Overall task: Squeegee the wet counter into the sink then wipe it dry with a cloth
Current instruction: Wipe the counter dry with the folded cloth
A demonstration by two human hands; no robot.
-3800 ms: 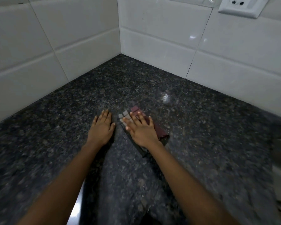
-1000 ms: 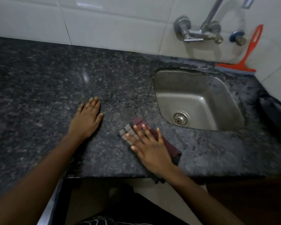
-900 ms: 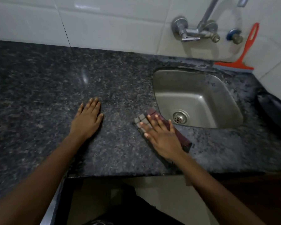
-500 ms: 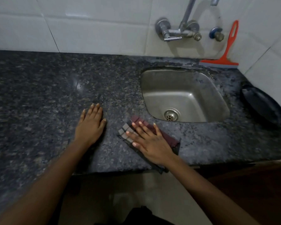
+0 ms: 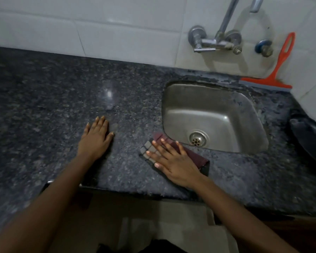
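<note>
Counter (image 5: 53, 99): speckled dark granite, polished, glossy. Sink (image 5: 224, 114): brushed stainless steel, dull sheen; tap (image 5: 215, 42): bright metal. Squeegee (image 5: 274, 73): orange plastic; cloth (image 5: 193, 154): woven, matt; wall tiles (image 5: 117, 30): glossy.

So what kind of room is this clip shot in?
Most likely a home kitchen: a dark granite counter with an inset steel sink, a wall-mounted tap on white tiles, and an orange squeegee leaning against the wall.

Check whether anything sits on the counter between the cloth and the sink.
Nothing visible does. The cloth, pressed flat under the right hand, has its far corner right beside the near-left rim of the sink, with only bare counter there. The left hand rests on the other side; the squeegee leans behind the sink.
</note>
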